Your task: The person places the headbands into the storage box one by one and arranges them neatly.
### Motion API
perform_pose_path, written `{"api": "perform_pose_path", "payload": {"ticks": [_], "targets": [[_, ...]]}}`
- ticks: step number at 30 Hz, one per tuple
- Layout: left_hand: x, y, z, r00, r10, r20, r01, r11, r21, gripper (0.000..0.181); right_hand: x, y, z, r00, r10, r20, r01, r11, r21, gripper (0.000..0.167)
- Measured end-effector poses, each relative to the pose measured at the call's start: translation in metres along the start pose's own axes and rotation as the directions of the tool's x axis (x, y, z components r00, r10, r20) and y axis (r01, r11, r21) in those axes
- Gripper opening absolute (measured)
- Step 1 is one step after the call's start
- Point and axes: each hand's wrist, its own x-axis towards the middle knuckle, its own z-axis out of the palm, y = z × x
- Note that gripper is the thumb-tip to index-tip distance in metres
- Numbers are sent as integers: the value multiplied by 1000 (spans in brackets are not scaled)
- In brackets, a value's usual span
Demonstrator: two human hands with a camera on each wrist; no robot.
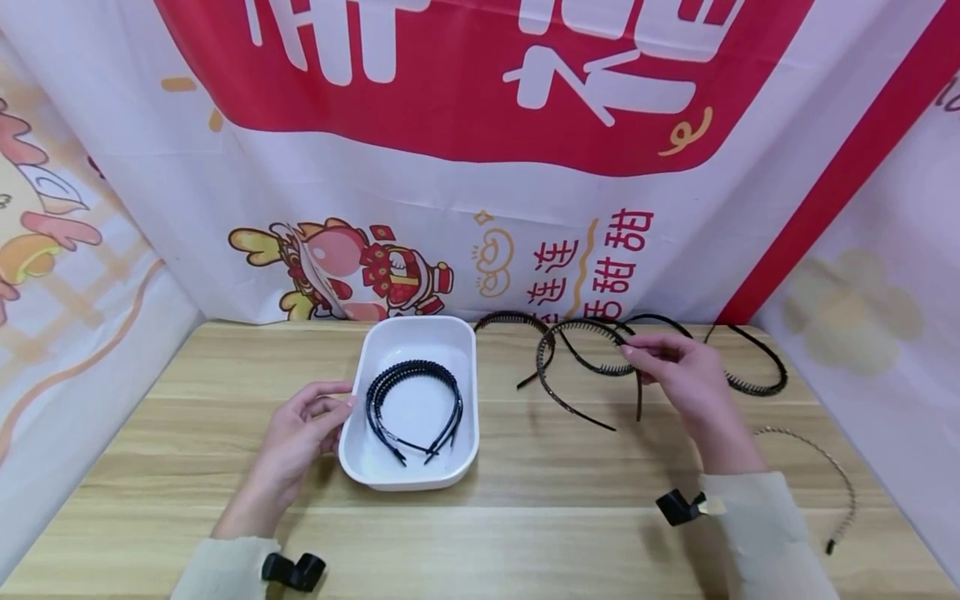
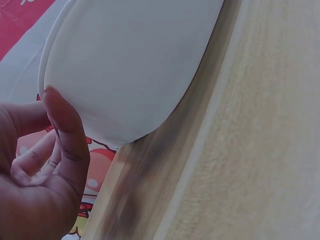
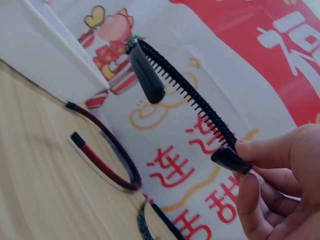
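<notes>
A black toothed headband (image 3: 200, 97) is hanging in the air over the counter (image 1: 562, 542), between two and three o'clock from the white box (image 1: 408, 484). The person's right hand (image 1: 678, 375) is pinching it by one end, thumb against fingers, while the band's other end is dangling free. From where I'm standing, the left hand (image 1: 303, 429) is holding the box's edge at nine o'clock, fingers bent and thumb pressing the wall near the rim. Inside the box, several black headbands (image 1: 412, 367) are lying bunched together, their open ends pointing toward six o'clock. Behind the right hand, more dark headbands (image 1: 757, 387) are spreading across the back of the counter, the nearest sitting just beside the box at two o'clock. A thin headband (image 1: 846, 483) is lying well apart, between three and four o'clock. At twelve, a printed cloth (image 1: 420, 192) is hanging behind everything.
</notes>
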Motion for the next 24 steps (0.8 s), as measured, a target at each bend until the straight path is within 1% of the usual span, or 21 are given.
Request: {"api": "perform_pose_path", "payload": {"ticks": [6, 14, 20, 24], "targets": [[1, 0, -1, 1000, -11, -3, 11, 1000, -8, 41, 9, -12, 22, 996, -66, 51, 66, 998, 13, 40], [1, -1, -1, 1000, -17, 1, 18, 1000, -26, 36, 18, -27, 50, 993, -51, 104, 57, 997, -53, 34], [1, -1, -2, 1000, -11, 0, 11, 1000, -29, 36, 24, -41, 71, 989, -56, 138, 65, 996, -62, 28], [1, -1, -1, 1000, -13, 0, 13, 1000, -25, 38, 26, -47, 83, 986, -57, 156, 66, 996, -52, 26]]}}
